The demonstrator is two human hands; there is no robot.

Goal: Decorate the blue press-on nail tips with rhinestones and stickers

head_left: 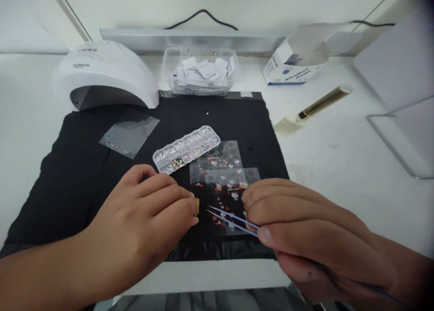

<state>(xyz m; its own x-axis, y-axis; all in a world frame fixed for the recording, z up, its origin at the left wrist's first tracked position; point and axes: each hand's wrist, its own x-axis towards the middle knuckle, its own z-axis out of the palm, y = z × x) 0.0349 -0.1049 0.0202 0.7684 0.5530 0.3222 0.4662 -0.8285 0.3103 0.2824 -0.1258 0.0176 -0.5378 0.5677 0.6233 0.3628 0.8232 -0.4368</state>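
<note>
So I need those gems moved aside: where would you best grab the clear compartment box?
Take the clear compartment box across its narrow width, at the long edges near its middle, coming from above. It lies flat on the black mat, long and slim, angled up to the right, with bare mat along its upper edge.

I count one black mat (84,166), and I place the rest by it. On it lie three clear sticker sheets (217,164): two overlapping near its middle, one (129,132) toward its left. One rhinestone box (186,149) sits at its middle, with twelve compartments in two rows. One pair of tweezers (230,220) hangs over its near edge. Beyond its far edge I count one white lamp (105,73), one clear tub (200,71) and one cardboard box (298,60).
</note>
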